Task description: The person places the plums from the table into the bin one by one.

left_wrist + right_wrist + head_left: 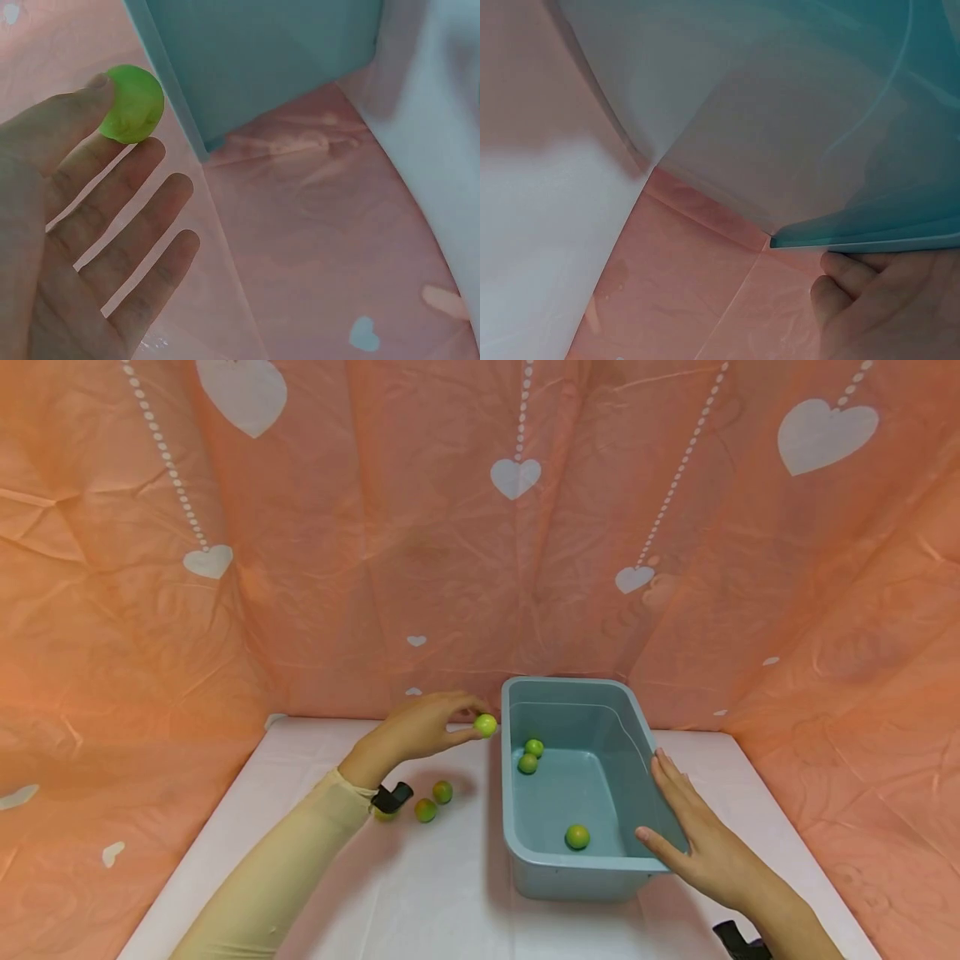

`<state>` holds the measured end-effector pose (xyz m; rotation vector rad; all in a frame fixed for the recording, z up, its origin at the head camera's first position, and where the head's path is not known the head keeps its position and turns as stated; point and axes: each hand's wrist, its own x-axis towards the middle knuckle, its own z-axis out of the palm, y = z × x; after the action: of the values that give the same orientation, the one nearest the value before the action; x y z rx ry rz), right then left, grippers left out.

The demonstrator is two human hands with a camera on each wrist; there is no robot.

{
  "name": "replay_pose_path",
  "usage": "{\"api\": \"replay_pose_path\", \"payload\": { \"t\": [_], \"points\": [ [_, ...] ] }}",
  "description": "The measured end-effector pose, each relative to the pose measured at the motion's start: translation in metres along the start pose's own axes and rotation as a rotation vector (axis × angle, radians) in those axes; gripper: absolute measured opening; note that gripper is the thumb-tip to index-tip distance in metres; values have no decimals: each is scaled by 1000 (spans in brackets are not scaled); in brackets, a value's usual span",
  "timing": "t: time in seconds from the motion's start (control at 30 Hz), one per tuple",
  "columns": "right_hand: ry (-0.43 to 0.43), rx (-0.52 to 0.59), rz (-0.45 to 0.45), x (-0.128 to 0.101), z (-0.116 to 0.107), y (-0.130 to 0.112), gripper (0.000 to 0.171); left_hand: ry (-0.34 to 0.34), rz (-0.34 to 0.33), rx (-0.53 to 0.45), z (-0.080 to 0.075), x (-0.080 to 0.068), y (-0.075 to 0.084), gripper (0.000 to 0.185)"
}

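Two small green-orange round fruits (433,802) lie on the white-covered desk (420,893) toward its left edge, just beside the left wrist. The left hand (420,731) pinches a small yellow-green round fruit (485,724) between thumb and fingertip, raised just beside the left rim of the blue-grey plastic tub (517,852); the other fingers stay extended. Three similar fruits (577,837) rest inside the tub. The right hand (693,831) lies flat, fingers straight, against the tub's right wall, apparently steadying it. No legible writing or labels.

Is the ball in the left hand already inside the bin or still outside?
Outside. The left hand pinches the green ball beside the bin's left rim, above the table.
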<state>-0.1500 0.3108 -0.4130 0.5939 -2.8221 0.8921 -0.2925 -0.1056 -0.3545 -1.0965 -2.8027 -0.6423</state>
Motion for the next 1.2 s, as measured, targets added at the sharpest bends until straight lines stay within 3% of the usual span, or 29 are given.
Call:
{"api": "replay_pose_path", "payload": {
  "t": [0.27, 0.57, 0.77, 1.2],
  "points": [
    [3, 1, -17, 0, 0, 1, 95, -14, 30, 20, 0, 11, 16, 36],
    [-10, 20, -1, 1, 0, 0, 96, -39, 79, -33, 4, 22, 26, 36],
    [-9, 14, 5, 0, 0, 0, 95, -45, 99, 37, 8, 30, 37, 37],
    [-12, 20, 14, 0, 1, 0, 96, -86, 150, 91, 17, 45, 56, 36]
  ]
}}
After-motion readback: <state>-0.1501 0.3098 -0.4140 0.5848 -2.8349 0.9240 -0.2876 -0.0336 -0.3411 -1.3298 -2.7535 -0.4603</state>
